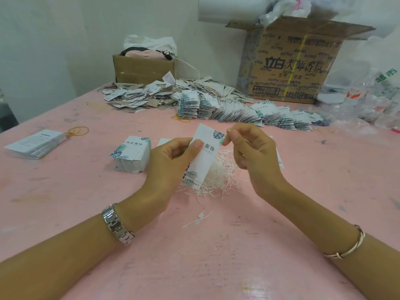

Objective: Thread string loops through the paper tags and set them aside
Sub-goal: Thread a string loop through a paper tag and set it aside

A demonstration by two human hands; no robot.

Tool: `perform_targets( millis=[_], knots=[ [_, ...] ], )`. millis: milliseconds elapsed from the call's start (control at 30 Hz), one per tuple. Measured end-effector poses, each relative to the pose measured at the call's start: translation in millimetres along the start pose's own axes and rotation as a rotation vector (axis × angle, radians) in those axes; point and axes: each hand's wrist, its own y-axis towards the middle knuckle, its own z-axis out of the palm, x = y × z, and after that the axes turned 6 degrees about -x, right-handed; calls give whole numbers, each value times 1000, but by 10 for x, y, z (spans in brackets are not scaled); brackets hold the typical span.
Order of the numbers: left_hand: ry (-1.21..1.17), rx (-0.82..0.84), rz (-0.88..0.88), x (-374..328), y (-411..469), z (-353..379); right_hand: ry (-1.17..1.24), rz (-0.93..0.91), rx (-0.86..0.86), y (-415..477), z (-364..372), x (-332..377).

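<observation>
A white paper tag (203, 161), printed with blue-green leaves at its far right corner and near end and with dark characters across the middle, is held just above the heap of pale strings (218, 178) on the pink table (86, 191). Its long axis runs near to far, the far end leaning slightly right. It is clamped by the left hand (171, 161), thumb on its face; the right hand (253, 152) is pinched at its far right corner.
</observation>
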Motion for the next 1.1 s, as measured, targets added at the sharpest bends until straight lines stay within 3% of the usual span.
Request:
perform_targets(
  millis=[200, 900, 1100],
  knots=[
    [-10, 72, 0, 0, -37, 16, 51, 105, 124, 6, -6, -19],
    [41, 119, 5, -5, -60, 22, 90, 134, 195, 41, -46, -44],
    [184, 85, 285, 13, -99, -33, 18, 142, 237, -7, -5, -38]
  ],
)
